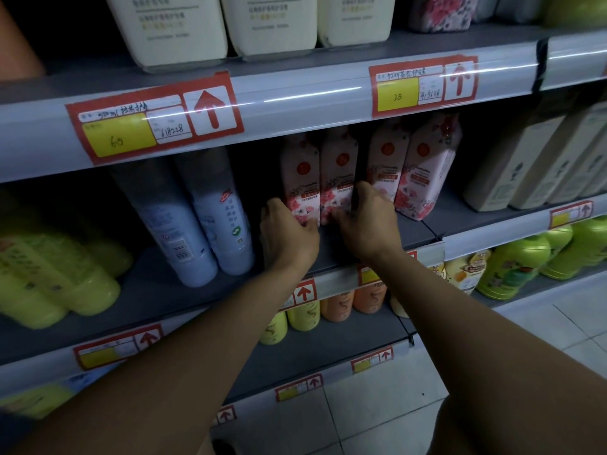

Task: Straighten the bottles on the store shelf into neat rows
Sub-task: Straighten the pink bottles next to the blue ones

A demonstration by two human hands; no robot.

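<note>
Several pink floral bottles stand on the middle shelf [328, 254]. A pair of them [320, 172] is at the centre, and a second pair [414, 169] stands to its right. My left hand [287, 233] grips the lower left side of the centre pair. My right hand [364, 221] wraps the pair's right edge, fingers reaching into the gap between the two pairs. Two pale blue cylindrical bottles [203, 218] stand just left of my left hand.
Yellow-green bottles [52, 274] lie at the far left of the same shelf, beige boxes [532, 165] at its right. Cream bottles [226, 24] fill the shelf above. Orange and yellow bottles [338, 307] and green bottles [525, 261] sit below. Price labels line the shelf rails.
</note>
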